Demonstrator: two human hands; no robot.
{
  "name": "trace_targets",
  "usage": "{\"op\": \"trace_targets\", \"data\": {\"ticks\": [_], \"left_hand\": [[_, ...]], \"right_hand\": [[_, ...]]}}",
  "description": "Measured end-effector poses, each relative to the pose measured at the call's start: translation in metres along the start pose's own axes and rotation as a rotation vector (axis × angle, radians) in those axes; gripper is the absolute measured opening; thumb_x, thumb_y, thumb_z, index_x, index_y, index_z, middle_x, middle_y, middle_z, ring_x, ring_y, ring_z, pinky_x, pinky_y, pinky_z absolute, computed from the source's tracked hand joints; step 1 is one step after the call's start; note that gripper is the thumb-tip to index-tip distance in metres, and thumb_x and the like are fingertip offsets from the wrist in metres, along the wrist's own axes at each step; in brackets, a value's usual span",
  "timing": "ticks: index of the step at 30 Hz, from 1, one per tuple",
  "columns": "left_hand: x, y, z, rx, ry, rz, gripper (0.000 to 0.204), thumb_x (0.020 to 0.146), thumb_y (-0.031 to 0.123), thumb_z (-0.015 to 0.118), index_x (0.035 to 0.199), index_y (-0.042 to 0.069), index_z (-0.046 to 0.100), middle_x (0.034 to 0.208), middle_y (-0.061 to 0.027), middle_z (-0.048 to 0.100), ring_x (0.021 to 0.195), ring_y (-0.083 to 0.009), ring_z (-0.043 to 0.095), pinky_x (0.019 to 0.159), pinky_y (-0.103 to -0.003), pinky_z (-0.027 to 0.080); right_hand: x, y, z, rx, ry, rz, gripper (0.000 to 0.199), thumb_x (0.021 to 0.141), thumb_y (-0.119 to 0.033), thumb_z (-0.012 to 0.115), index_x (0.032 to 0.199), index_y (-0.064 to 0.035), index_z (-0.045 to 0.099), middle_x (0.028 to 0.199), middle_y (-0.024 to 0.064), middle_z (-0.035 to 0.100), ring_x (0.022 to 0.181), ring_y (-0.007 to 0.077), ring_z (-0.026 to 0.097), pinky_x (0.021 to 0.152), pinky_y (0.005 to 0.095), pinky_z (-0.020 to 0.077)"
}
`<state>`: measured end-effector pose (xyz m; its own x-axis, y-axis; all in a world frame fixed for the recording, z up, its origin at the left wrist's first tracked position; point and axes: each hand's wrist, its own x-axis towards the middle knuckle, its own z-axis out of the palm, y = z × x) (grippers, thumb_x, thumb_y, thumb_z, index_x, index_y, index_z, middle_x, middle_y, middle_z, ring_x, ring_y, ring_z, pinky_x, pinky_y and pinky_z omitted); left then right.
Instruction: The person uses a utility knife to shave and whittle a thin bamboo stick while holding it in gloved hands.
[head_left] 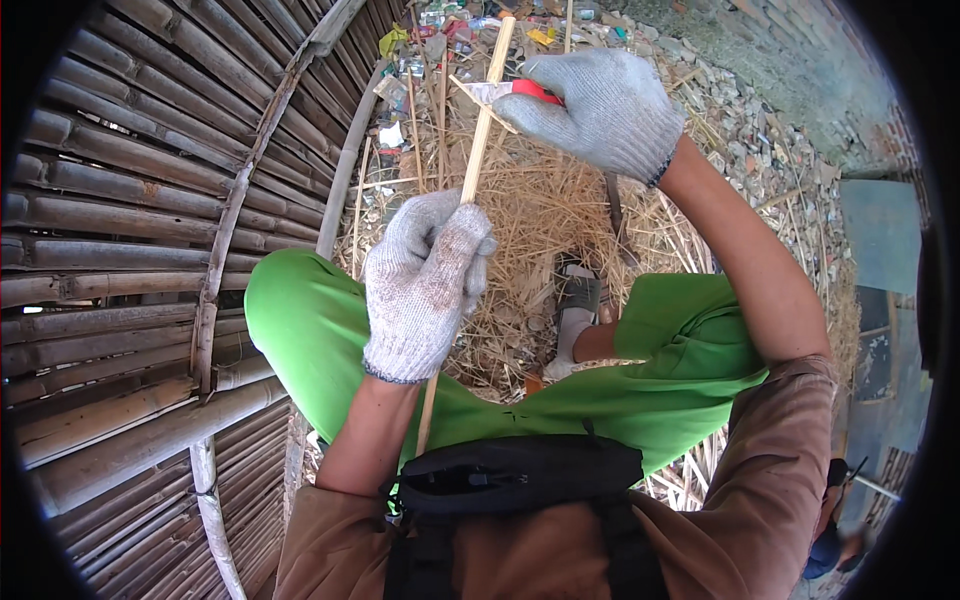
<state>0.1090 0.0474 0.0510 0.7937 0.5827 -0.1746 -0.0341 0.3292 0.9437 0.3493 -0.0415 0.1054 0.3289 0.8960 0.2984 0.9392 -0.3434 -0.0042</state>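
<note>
A long, pale split-bamboo strip (486, 130) runs from near my lap up and away from me, leaning slightly right at its far end. My left hand (425, 275), in a stained white knit glove, is closed around it at mid-length. In my right hand (605, 112), also gloved, is a knife (538, 91) with a red handle. Its blade lies across the strip near the far end, and a thin sliver (467, 90) sticks out beside it. My right fingers hide part of the handle.
A bamboo slat wall (140, 215) stands close on my left. Shavings (530, 220) cover the ground between my legs, with rubble and litter (440, 40) farther off. A concrete wall (800, 70) rises at far right. A black waist bag (520, 475) lies across my lap.
</note>
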Motion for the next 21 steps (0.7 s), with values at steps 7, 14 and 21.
{"op": "trace_targets", "data": {"ticks": [7,14,21], "left_hand": [[-0.007,0.003,-0.009,0.004,0.047,-0.008,0.021,0.107,0.014,0.070,0.121,0.000,0.067,0.082,-0.0050,0.070,0.058,-0.0070,0.058,0.048,-0.022,0.044],[-0.010,-0.008,-0.011,0.033,0.039,0.012,0.019,0.106,0.010,0.069,0.120,-0.003,0.067,0.086,-0.0083,0.070,0.064,-0.0101,0.062,0.054,-0.024,0.048],[-0.015,-0.008,0.001,0.076,-0.002,-0.035,0.028,0.105,0.011,0.073,0.127,-0.002,0.065,0.090,-0.0071,0.072,0.065,-0.0078,0.063,0.053,-0.023,0.050]], "right_hand": [[-0.028,0.160,-0.044,0.044,0.322,0.429,0.087,0.103,-0.083,0.038,0.110,-0.0061,0.080,0.079,0.0117,0.073,0.074,0.0243,0.071,0.069,0.0397,0.0565],[-0.028,0.017,-0.015,0.262,-0.045,0.162,0.070,0.105,-0.072,0.047,0.101,-0.0093,0.077,0.086,0.0196,0.074,0.081,0.0394,0.073,0.079,0.0507,0.0589],[-0.022,-0.008,-0.004,0.204,-0.068,-0.011,0.061,0.105,-0.065,0.052,0.095,-0.0110,0.078,0.088,0.0203,0.075,0.083,0.0423,0.074,0.077,0.0556,0.0591]]}}
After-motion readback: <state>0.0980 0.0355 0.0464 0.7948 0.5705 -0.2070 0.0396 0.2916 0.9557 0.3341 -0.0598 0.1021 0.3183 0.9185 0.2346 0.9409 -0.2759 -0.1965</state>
